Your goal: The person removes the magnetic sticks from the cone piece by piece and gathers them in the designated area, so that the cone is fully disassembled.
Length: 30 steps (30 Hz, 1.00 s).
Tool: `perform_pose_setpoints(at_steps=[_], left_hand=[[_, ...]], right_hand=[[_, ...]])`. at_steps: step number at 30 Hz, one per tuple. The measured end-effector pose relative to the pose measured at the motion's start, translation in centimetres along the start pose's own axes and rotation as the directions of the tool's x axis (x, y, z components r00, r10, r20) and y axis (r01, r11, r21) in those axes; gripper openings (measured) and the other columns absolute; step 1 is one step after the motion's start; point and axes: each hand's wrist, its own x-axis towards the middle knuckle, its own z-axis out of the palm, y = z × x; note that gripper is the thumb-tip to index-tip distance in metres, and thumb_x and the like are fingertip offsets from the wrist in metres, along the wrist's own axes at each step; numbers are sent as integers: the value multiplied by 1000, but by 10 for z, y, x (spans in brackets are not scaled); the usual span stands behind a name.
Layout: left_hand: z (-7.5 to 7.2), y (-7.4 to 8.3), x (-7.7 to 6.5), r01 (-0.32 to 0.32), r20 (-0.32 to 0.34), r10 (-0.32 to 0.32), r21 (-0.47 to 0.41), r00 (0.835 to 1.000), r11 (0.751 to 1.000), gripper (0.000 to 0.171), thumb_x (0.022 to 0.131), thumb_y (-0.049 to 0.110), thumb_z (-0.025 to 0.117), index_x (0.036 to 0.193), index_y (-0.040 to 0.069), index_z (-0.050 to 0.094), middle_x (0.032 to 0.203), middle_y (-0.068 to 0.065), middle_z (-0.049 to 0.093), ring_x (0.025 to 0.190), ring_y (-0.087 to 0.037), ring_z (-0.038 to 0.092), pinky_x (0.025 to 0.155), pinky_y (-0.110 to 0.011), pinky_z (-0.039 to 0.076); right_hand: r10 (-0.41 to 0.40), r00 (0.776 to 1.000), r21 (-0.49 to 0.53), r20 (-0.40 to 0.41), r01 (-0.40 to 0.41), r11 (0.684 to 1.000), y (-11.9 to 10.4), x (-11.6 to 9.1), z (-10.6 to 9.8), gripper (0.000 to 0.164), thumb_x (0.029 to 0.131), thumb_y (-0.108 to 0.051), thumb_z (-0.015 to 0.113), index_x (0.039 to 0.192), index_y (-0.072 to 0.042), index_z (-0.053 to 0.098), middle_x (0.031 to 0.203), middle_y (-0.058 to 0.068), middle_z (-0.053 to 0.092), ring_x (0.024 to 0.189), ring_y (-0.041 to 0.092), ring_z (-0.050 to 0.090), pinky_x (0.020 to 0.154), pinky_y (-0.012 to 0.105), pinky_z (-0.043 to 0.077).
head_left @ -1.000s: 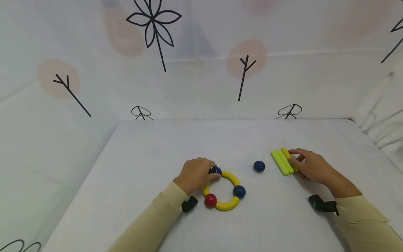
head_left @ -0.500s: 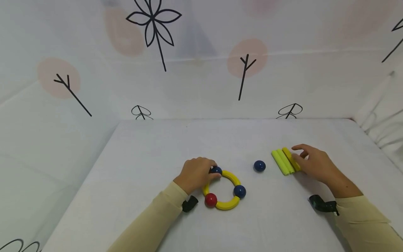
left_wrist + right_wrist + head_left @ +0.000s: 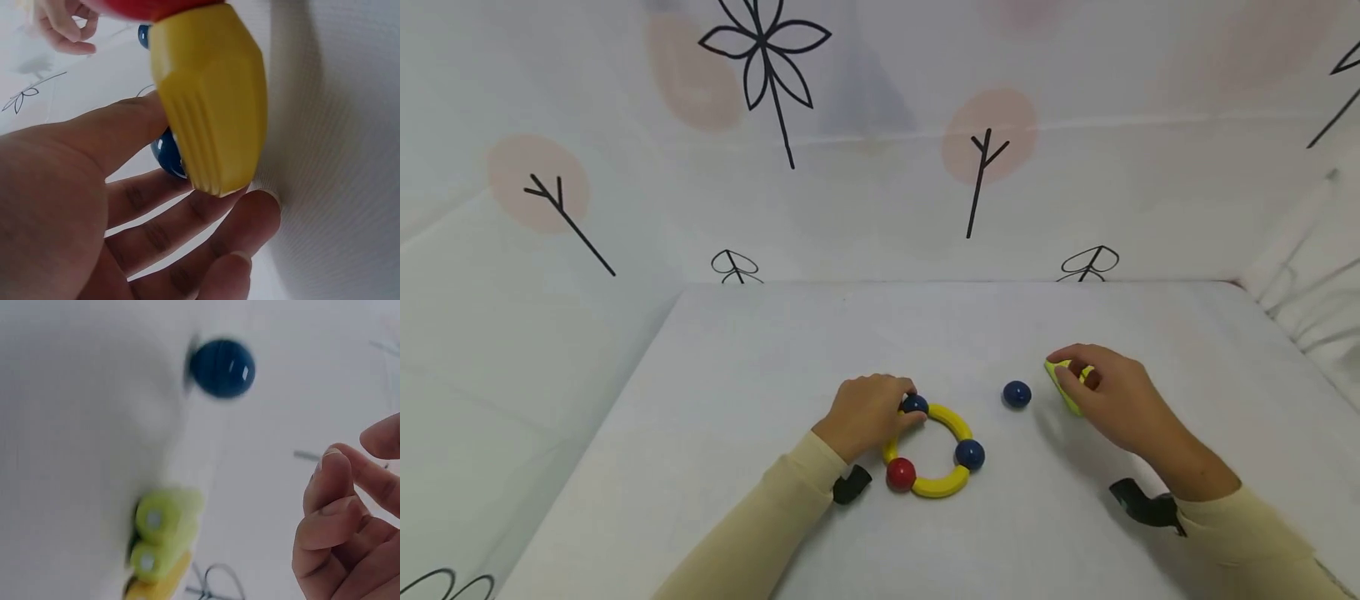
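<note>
A ring of yellow curved rods, blue balls and one red ball lies on the white table. My left hand pinches the blue ball at the ring's far left between thumb and fingers. In the left wrist view a yellow curved rod runs in front of those fingers. My right hand is raised over the straight rods, its fingers loosely bent and holding nothing. Two light-green rods and a yellow rod lie side by side, partly hidden by that hand in the head view.
A loose blue ball sits between the ring and the rods. White cloth with line-drawn flowers hangs behind the table. Another blue ball forms the ring's right side.
My right hand has come off the yellow straight rod, risen and moved left over the green rods, with nothing in it. The left hand and the ring stay in place.
</note>
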Motion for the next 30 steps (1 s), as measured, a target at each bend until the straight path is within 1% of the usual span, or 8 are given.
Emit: perform_pose_setpoints(at_steps=[3,7,12,16,20,23,26,30], left_hand=[[1,1,0,-4,5,4,-3,1000,1000,41,90,47,71,118,17,72,101,2,75,72,-9,56,58,-20,43],[3,4,0,-25,30,26,-16,999,1000,41,90,46,71,120,18,71,103,3,74,74,-9,56,62,-21,45],[3,10,-1,-68,63,70,-26,996,997,42,91,48,70,122,20,70,110,4,74,80,-9,57,69,-23,47],[3,15,-3,-102,67,104,-35,992,994,41,91,48,70,121,20,70,111,5,74,80,-9,58,68,-23,47],[5,18,-5,-122,77,125,-48,989,991,39,91,47,70,121,21,70,110,7,73,79,-8,57,67,-23,46],[7,20,-6,-136,79,140,-56,987,989,40,90,47,71,121,22,70,111,7,73,81,-6,58,69,-22,46],[7,21,-7,-166,74,170,-55,983,985,41,90,47,71,122,22,70,111,7,73,83,-7,59,71,-22,48],[6,24,-7,-218,68,220,-41,973,975,41,91,47,70,125,23,69,114,7,72,87,-6,62,75,-23,51]], right_hand=[[-76,996,22,35,75,997,-16,-7,11,19,97,-13,63,115,-9,69,88,3,64,65,13,51,50,24,43],[-123,979,67,162,113,991,-35,-13,26,19,96,-16,66,115,-11,70,85,-4,63,65,9,50,53,22,45],[-60,935,83,349,33,996,-48,-14,41,22,96,-22,67,116,-14,69,82,-5,64,68,11,53,56,23,48],[-20,891,94,454,-26,995,-49,-14,52,16,94,-23,70,106,-15,68,78,-4,63,67,12,55,57,23,48],[-28,866,117,499,-35,993,-48,-13,61,14,93,-23,70,95,-14,59,69,-3,59,60,12,52,52,23,42],[-10,860,104,510,-50,993,-47,-14,63,18,92,-24,71,91,-15,57,65,-3,56,57,12,50,50,22,38],[-1,852,80,523,-48,996,-46,-15,63,19,92,-26,72,86,-15,58,65,-3,56,57,11,50,51,22,38],[-25,849,76,528,-18,997,-44,-16,62,22,91,-28,73,79,-15,59,64,-4,55,59,10,50,52,21,38]])
